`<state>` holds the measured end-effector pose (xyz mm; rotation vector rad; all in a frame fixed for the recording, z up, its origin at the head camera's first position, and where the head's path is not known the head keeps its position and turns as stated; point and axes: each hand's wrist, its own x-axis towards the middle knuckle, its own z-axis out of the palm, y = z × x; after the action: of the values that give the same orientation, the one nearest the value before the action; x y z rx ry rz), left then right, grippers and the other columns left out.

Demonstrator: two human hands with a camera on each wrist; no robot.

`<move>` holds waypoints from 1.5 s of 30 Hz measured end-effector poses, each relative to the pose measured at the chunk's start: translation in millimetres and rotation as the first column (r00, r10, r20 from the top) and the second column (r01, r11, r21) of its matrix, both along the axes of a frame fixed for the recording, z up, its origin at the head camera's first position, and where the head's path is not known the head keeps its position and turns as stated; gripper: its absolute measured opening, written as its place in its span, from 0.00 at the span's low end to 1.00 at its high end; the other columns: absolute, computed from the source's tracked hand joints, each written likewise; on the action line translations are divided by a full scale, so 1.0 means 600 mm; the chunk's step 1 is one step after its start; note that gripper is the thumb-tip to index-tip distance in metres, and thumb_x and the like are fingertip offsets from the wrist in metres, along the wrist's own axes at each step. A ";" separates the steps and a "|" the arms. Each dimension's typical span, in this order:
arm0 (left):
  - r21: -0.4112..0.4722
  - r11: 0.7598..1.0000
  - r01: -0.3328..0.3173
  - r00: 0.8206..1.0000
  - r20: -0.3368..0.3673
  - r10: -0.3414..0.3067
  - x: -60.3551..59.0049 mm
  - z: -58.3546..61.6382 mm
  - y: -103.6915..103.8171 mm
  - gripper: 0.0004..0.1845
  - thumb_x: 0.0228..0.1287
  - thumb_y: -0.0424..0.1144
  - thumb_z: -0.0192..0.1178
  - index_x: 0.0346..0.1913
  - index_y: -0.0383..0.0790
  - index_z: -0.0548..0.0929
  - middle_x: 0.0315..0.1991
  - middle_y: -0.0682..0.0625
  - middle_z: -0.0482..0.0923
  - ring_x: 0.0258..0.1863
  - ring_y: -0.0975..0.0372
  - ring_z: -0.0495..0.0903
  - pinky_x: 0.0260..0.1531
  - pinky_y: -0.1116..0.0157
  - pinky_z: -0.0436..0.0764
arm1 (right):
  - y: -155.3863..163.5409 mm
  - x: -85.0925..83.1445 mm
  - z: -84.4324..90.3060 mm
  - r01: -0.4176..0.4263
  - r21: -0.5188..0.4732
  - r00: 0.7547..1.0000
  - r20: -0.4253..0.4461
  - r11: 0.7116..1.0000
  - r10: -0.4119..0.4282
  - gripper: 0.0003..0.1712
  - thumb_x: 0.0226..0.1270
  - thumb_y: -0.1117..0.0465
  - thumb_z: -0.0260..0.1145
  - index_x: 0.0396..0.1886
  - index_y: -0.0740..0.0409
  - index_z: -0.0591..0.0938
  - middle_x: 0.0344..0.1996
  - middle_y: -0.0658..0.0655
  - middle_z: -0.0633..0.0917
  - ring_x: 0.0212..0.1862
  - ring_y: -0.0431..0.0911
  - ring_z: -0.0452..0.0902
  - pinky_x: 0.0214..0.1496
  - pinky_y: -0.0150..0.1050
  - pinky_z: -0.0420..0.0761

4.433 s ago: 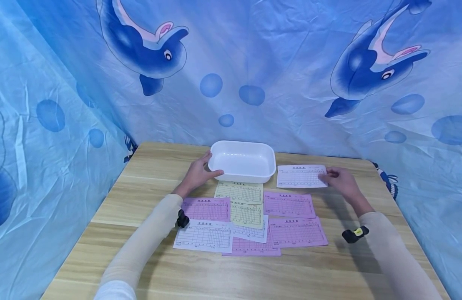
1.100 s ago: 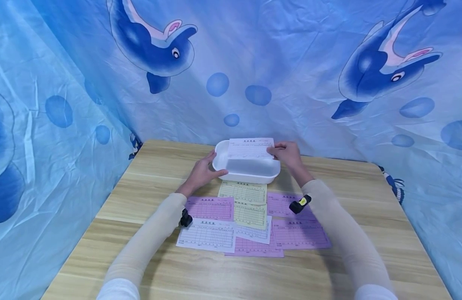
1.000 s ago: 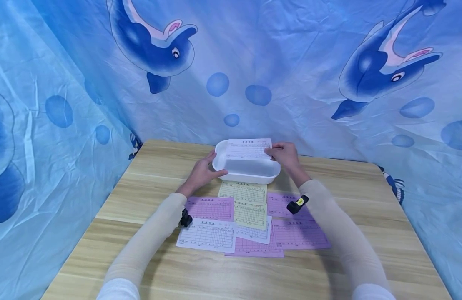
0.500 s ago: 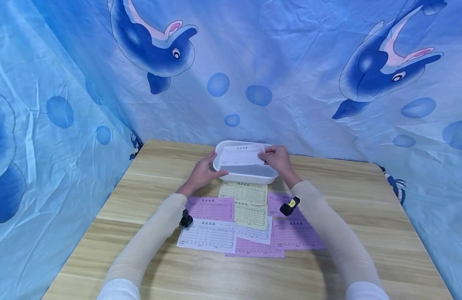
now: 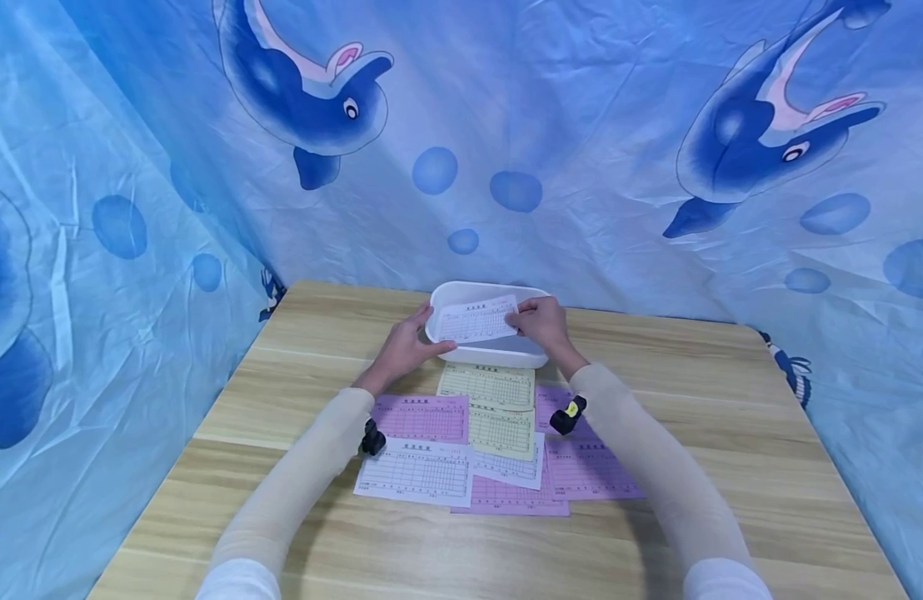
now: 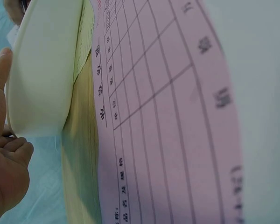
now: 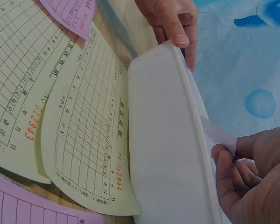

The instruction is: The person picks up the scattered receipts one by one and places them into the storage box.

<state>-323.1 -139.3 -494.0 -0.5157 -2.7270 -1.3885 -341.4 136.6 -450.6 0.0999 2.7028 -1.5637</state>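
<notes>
Tub (image 5: 486,357): on bench (image 5: 731,467), far centre. Slip (image 5: 476,320): tilted into the tub, pinched at its right edge by right hand (image 5: 538,321). Left hand (image 5: 403,348): on the tub's left end. Spread of forms (image 5: 476,433): flat on bench, just before the tub, between both forearms.

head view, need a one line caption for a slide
Right hand lowers a white slip into the white tray while the left hand grips its rim.
</notes>
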 end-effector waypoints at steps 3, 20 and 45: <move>0.003 1.000 0.000 1.000 0.001 0.000 0.001 0.001 0.000 0.58 0.55 0.58 0.76 0.78 0.29 0.58 0.81 0.38 0.52 0.80 0.49 0.53 0.78 0.53 0.58 | -0.002 0.000 -0.001 0.004 0.008 1.000 0.003 1.000 -0.004 0.14 0.63 0.61 0.74 0.45 0.65 0.88 0.35 0.61 0.91 0.27 0.44 0.86 0.33 0.37 0.87; -0.002 1.000 0.003 1.000 0.000 -0.003 -0.003 0.000 0.000 0.58 0.54 0.60 0.75 0.78 0.30 0.59 0.80 0.36 0.53 0.79 0.47 0.54 0.78 0.50 0.58 | -0.008 0.003 -0.006 -0.055 0.106 0.997 -0.055 0.993 0.061 0.10 0.66 0.61 0.73 0.41 0.65 0.90 0.31 0.62 0.91 0.27 0.46 0.86 0.30 0.37 0.83; -0.020 1.000 -0.012 1.000 0.011 0.012 0.003 0.004 0.001 0.58 0.55 0.59 0.76 0.78 0.29 0.58 0.80 0.36 0.52 0.80 0.47 0.53 0.78 0.51 0.57 | 0.043 0.019 0.025 -0.159 0.134 0.976 -0.125 0.978 0.176 0.20 0.68 0.56 0.73 0.52 0.65 0.87 0.41 0.63 0.91 0.39 0.58 0.89 0.41 0.48 0.89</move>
<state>-321.5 -138.4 -491.8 -0.4936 -2.7506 -1.3678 -330.0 162.6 -435.6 -0.2370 2.8223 -1.4057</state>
